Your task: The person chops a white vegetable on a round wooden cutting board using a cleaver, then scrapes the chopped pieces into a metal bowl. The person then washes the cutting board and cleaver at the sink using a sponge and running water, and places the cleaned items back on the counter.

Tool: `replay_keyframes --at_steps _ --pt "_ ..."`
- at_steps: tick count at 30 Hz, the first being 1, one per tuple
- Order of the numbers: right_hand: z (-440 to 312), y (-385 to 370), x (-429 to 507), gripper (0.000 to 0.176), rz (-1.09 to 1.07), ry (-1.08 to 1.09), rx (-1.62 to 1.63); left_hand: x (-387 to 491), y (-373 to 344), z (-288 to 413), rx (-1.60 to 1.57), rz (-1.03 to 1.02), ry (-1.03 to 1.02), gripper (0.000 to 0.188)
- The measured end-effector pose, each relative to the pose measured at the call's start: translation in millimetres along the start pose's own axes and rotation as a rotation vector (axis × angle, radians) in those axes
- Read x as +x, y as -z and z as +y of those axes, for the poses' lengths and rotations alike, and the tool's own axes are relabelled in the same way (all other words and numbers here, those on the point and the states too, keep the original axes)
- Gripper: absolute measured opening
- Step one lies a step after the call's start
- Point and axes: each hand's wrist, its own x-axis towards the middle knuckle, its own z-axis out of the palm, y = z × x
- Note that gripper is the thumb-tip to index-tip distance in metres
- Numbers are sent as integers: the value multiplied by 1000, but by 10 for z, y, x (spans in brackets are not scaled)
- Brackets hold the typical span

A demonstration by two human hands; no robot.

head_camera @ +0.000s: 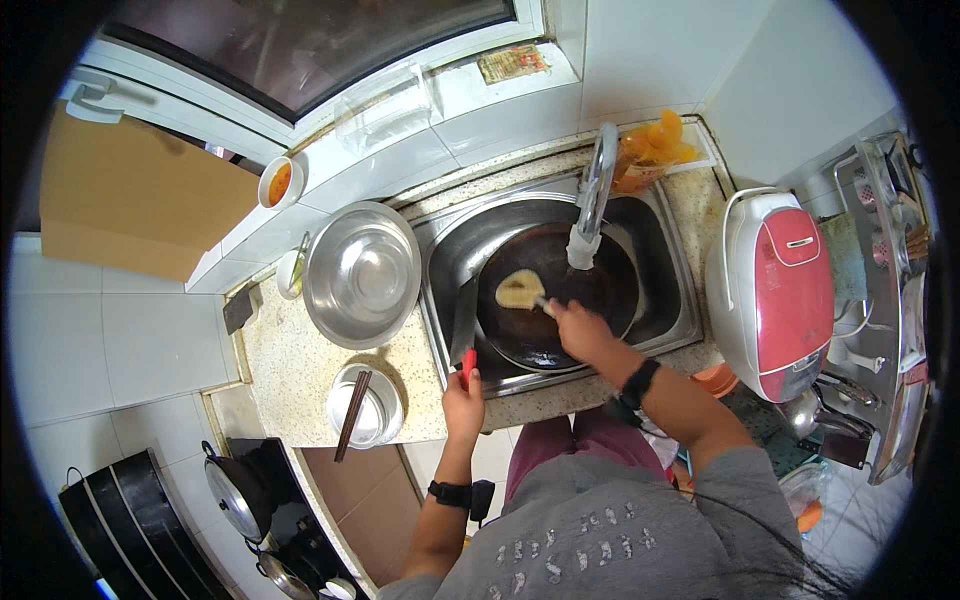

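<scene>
A large dark round pan (559,330) lies in the stainless steel sink (675,262) below the faucet (598,184). My right hand (585,330) grips the handle of a brush with a yellowish round head (520,289), which is over the pan's inner surface. My left hand (463,401) is closed on the red handle of a kitchen knife (466,319); its dark blade points away from me over the sink's left side, at the pan's left rim. Whether water runs from the faucet I cannot tell.
Left of the sink are a large steel bowl (337,277) and a smaller metal bowl (390,420) with chopsticks (352,416) across it. A pink and white rice cooker (795,285) stands right. A cup of red sauce (298,184) sits on the windowsill. Pots are at lower left.
</scene>
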Motion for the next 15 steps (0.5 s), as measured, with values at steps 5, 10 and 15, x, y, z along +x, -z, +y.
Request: replay_keyframes --at_steps 5,10,15 --pt "684 411 131 36 205 -299 -22 110 70 -20 -2 11 -64 40" --pt "469 219 -673 50 57 -180 -45 168 68 -30 -64 -10 0 41" --pt "-166 -266 -22 41 55 -12 72 226 92 18 -139 -11 -48 39"
